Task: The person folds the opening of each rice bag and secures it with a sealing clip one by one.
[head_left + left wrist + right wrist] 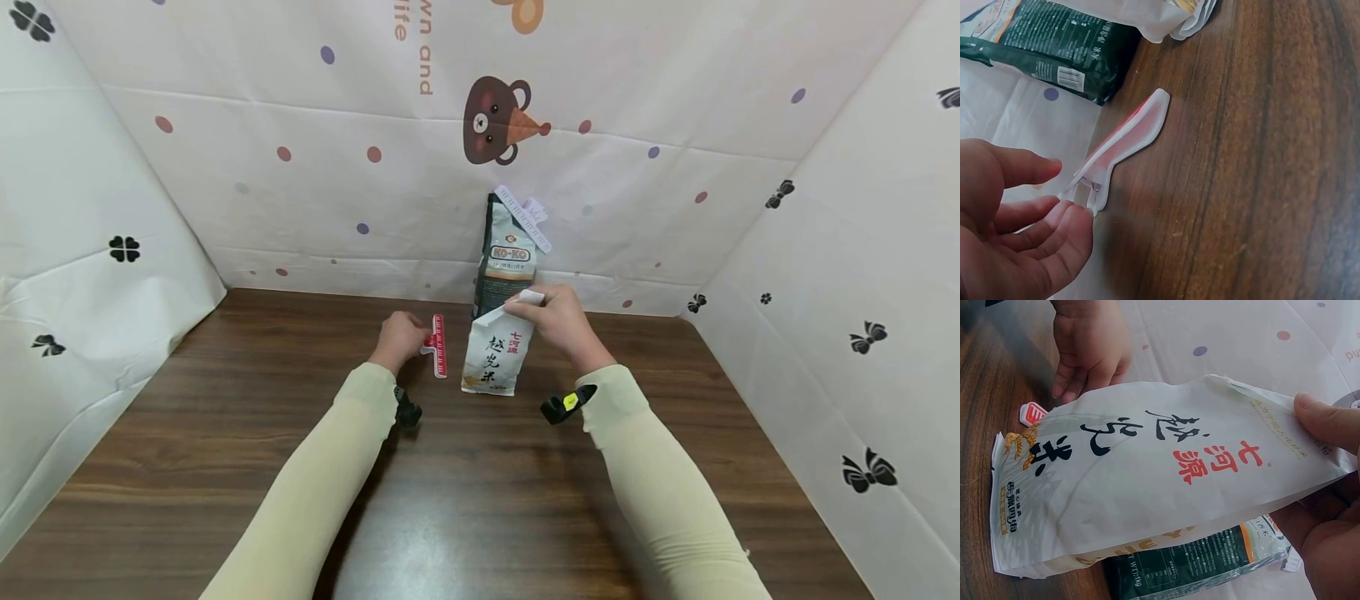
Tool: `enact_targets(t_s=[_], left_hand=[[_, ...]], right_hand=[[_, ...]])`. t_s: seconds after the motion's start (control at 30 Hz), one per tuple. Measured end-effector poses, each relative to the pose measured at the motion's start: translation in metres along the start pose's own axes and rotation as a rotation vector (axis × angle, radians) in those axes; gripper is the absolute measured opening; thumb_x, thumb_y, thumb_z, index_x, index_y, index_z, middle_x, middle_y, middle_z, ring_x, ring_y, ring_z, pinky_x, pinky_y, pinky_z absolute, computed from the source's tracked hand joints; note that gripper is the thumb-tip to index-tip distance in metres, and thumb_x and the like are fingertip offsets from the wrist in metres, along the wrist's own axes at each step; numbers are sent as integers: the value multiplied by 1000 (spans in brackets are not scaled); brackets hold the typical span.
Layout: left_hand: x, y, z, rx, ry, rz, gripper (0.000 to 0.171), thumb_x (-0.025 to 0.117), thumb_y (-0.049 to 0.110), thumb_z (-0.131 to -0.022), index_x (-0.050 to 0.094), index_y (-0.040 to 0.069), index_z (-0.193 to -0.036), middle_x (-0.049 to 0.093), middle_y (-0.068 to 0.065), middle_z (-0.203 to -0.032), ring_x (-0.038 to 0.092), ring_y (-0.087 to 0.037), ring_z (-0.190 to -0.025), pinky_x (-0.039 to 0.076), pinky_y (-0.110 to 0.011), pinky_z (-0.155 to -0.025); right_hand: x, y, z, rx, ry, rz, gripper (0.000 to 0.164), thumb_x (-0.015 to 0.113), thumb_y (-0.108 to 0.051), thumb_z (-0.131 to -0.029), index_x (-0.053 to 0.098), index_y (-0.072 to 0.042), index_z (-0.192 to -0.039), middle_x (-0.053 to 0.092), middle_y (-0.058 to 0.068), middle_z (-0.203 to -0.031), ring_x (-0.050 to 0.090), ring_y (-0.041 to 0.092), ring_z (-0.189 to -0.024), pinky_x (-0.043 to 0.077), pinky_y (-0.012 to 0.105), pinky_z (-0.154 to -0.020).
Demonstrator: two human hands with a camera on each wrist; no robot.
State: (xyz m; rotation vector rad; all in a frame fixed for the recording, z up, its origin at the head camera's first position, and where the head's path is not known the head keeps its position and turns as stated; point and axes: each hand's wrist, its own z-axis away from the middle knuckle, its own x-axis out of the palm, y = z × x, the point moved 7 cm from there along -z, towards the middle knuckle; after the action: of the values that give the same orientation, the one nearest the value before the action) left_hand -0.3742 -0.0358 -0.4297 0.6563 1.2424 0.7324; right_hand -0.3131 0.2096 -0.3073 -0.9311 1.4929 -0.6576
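Note:
A white rice bag [495, 350] with black and red characters stands on the table, its top gripped between the thumb and fingers of my right hand [557, 323]. The right wrist view shows the bag [1147, 456] close up, the thumb on its face near the top edge. My left hand [401, 337] is at a red and white sealing clip [439, 346] on the table. In the left wrist view, the fingers of this hand [1029, 231] are at the handle end of the clip [1125, 137], while the thumb stands apart from it.
Behind the white bag, a dark green KO-KO bag [508, 258] leans on the patterned back sheet [420, 200]. A white clip [522, 218] sits across its top corner. White sheets [787, 333] border the brown wooden table [480, 500] at both sides.

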Motion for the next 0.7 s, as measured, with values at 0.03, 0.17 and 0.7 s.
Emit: enact_targets(t_s=[0.03,0.17,0.7], left_hand=[[0,0,0,1,2,-17,35,61,22,-94,62,-1,-121,65,-17,-111,62,-17,-75,50,-24,-59],[1,-1,-2,14,11,-93,31,61,22,-93,67,-1,-113,68,-16,-109,62,-21,-83,51,-28,-66],[3,1,-4,42,15,-117,28,54,23,-95,71,1,-100,69,-14,-99,60,-23,-82,48,-30,-66]], right_hand=[[0,0,0,3,-1,-3,22,75,-33,-85,76,-13,-94,73,5,-91,64,17,-79,54,40,-75],[0,0,1,10,-7,-8,23,75,-34,-84,76,-14,-94,73,6,-92,64,18,-81,53,49,-80],[1,3,1,20,-20,-6,24,75,-38,-84,76,-16,-94,72,6,-93,63,20,-83,52,53,-83]])
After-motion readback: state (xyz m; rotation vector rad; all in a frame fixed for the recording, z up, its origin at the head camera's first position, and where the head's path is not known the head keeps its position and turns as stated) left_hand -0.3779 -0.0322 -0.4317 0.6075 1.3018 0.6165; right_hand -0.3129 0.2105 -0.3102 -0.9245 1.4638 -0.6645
